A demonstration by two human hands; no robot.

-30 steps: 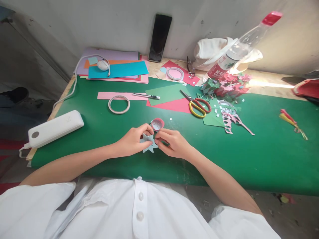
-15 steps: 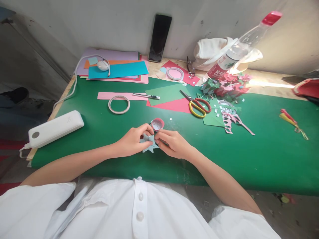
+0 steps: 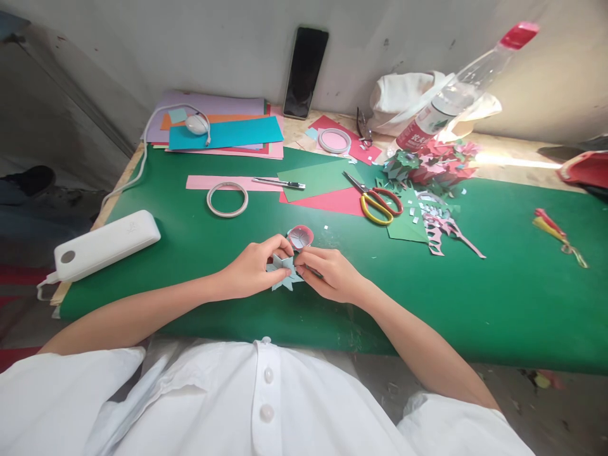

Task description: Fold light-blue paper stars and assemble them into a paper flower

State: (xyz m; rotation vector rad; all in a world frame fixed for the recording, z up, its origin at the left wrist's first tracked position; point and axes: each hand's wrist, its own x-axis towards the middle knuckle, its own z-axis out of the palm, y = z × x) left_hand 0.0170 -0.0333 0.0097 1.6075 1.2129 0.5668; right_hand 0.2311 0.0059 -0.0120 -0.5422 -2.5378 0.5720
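Note:
Pale blue paper cut like a many-pointed flower (image 3: 284, 280) is held low over the green mat (image 3: 199, 253). My left hand (image 3: 254, 269) pinches it between thumb and fingers from the left. On the other side, my right hand (image 3: 332, 273) has thumb and fingertips pressed together at the flower's right edge; its fingers partly hide what they pinch. Just beyond my fingertips sits a small round paper cup (image 3: 300, 237), red outside and pale inside. A tiny white scrap (image 3: 325, 227) lies to the right of that cup.
Behind my hands lie a tape roll (image 3: 227, 200), a craft knife (image 3: 280, 183) and red-and-yellow scissors (image 3: 380, 201). A power bank (image 3: 108, 246) is at left. Paper sheets (image 3: 225, 133), a leaning phone (image 3: 306, 73), a bottle (image 3: 456, 95) and paper flowers (image 3: 441, 163) line the back.

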